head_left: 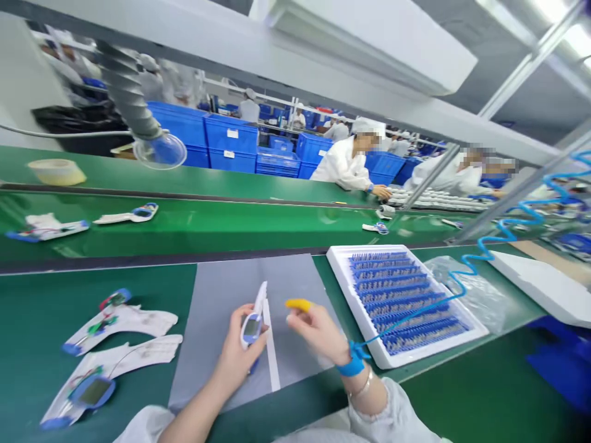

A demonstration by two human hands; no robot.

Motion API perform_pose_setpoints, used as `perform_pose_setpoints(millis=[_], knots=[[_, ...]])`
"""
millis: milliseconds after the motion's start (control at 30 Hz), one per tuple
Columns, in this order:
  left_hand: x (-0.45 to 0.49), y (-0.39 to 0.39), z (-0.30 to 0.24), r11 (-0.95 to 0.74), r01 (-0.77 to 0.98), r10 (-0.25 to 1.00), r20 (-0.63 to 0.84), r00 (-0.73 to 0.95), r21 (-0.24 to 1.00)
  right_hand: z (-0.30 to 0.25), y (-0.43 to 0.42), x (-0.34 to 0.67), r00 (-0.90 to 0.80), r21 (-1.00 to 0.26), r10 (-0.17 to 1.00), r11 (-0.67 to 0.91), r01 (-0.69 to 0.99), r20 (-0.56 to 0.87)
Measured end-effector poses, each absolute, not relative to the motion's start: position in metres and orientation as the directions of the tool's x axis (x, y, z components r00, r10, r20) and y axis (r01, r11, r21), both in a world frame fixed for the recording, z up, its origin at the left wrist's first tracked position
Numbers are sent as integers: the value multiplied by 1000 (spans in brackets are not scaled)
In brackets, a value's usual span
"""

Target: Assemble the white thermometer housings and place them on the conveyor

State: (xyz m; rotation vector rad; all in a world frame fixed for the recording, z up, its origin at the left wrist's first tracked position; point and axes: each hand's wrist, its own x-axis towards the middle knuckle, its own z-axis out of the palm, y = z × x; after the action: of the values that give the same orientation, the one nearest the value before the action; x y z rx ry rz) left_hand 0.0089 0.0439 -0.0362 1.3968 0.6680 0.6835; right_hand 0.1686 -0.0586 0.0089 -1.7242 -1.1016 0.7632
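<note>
Lying on the green belt (pixel 258 221): at the left edge of the frame, a wired white part (pixel 50 229); just right of it, a blue-ended part (pixel 129 215).
Tape roll (pixel 58 172): pale yellow, upper left of the frame, on the green ledge behind the belt.
Opened housings: lower left; the upper housing (pixel 133 320) shows red and green wires, the lower housing (pixel 138 357) a grey screen in a blue surround.
Mat (pixel 207 320): grey, lower centre, with a white strip (pixel 273 357) on it.
Left hand (pixel 234 351): lower centre, over the mat, gripping the device between thumb and fingers.
Device (pixel 252 328): white, tilted up, grey display showing, near the centre of the frame.
Right hand (pixel 321 332): right of the device and apart from it, loosely open, fingers half curled, a yellow cover (pixel 298 304) on one finger.
Wrist strap (pixel 351 363): blue, around the right wrist, joined to a blue coiled cord (pixel 503 229) running to the upper right.
Co-worker (pixel 344 163): white-clad, upper right of centre, leaning on the far ledge.
Tray (pixel 336 261): white, right of centre, filled with rows of blue-and-grey pieces.
Clear bag (pixel 480 295): right side, beside the tray.
</note>
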Motion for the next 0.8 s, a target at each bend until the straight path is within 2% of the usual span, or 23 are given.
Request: perform_pose_setpoints(millis=[67, 133, 167, 333, 433, 633, 800], knots=[[7, 49, -28, 326, -75, 737, -204, 645, 942, 27, -75, 211, 607, -718, 772, -314, 622, 188], [5, 54, -20, 510, -150, 705, -311, 638, 847, 40, -92, 256, 684, -509, 653, -489, 708, 325], [4, 56, -16, 566, -191, 698, -343, 629, 802, 43, -100, 276, 692, -481, 637, -514, 710, 340], [4, 60, -12, 698, -261, 658, -454, 600, 667, 27, -116, 328, 694, -463, 661, -539, 704, 285], [6, 61, -15, 749, -289, 626, -491, 606, 597, 12, -116, 333, 684, -481, 661, -512, 712, 308], [9, 61, -17, 760, -359, 625, -455, 634, 542, 17, -113, 334, 665, -375, 690, -558, 740, 285], [8, 59, -15, 803, -293, 545, -440, 714, 519, 42, -99, 289, 625, -361, 701, -515, 777, 344]])
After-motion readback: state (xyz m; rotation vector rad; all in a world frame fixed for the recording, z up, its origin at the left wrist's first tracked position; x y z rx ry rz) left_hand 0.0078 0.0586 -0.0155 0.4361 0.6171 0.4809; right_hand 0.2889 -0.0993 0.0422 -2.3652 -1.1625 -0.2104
